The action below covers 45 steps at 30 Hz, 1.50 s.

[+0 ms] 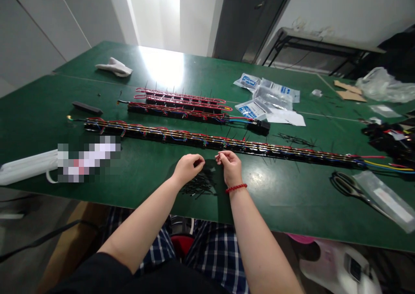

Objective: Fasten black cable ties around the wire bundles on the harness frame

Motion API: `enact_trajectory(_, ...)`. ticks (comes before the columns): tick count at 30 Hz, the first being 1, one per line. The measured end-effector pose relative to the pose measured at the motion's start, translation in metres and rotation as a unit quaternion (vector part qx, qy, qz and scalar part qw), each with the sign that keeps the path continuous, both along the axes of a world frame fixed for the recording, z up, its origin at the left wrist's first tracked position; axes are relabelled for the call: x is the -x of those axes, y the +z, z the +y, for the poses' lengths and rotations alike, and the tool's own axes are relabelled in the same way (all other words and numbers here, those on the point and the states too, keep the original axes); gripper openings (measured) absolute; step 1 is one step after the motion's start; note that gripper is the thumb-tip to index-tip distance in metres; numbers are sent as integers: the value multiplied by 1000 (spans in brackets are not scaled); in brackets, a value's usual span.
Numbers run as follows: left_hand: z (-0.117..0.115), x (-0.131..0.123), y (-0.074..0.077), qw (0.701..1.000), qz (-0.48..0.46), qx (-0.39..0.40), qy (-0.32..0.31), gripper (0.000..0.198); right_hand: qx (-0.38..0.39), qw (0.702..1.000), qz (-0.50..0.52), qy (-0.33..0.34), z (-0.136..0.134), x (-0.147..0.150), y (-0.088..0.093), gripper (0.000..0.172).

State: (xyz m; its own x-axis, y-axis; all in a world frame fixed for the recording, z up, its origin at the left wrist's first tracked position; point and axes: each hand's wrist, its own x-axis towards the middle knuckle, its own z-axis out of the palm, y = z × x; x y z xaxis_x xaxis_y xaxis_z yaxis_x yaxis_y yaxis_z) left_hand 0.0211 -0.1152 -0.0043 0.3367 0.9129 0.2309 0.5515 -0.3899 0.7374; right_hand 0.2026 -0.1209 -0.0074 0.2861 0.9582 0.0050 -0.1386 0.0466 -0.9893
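On a green-topped workbench (292,199), the left hand (188,168) is curled loosely, its fingers bent toward the right hand (230,167); whether it grips anything cannot be told. The right hand, with a red beaded bracelet (236,188) at the wrist, has thumb and fingertips (220,156) pinched together, though anything thin between them is too small to make out. Just below both hands, at six o'clock, lies a loose heap of thin black cable ties (199,186). At twelve o'clock, just beyond the hands, runs a long black strip bundled with red, blue and yellow wires (210,140), bristling with cut tie ends. Two shorter wired black strips (180,106) lie past it, with a black rectangular bar (87,108) at ten o'clock. Sealed blue-and-white plastic packets (267,99) sit at one o'clock, a white cloth glove (113,67) at eleven, and black-handled scissors (345,183) beside a clear plastic sleeve (385,201) at three.
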Motion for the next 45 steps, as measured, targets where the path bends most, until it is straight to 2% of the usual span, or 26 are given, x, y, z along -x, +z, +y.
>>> enact_trajectory(10, -4, 4, 2, 990, -115, 64, 47, 11, 13, 999, 25, 21, -5, -7, 0, 18)
enact_trajectory(13, -2, 9, 2, 991, -119, 43, 54, 10, 14, 999, 31, 24, -6, -8, 0, 16)
enact_trajectory(16, 10, 13, 6, 995, -59, -46, 72, 12, 17, 998, 37, 39, -4, -7, 1, 16)
enact_trajectory(18, 23, 14, 12, 992, 7, -104, 66, 23, 21, 998, 32, 50, -3, -7, 2, 16)
enact_trajectory(22, 57, 8, 23, 982, 127, -141, 21, 48, 23, 998, 29, 47, 2, -7, 3, 16)
enact_trajectory(28, 93, -3, 24, 970, 204, -131, -16, 70, 23, 998, 29, 47, 4, -11, 1, 13)
enact_trajectory(34, 113, -7, 31, 945, 306, -78, -87, 78, 36, 997, 42, 49, 3, -9, 1, 13)
enact_trajectory(39, 122, -12, 37, 927, 349, -61, -119, 73, 47, 997, 34, 52, 2, -9, 3, 12)
enact_trajectory(45, 125, -12, 34, 924, 357, -70, -119, 67, 55, 997, 22, 50, 2, -10, 1, 13)
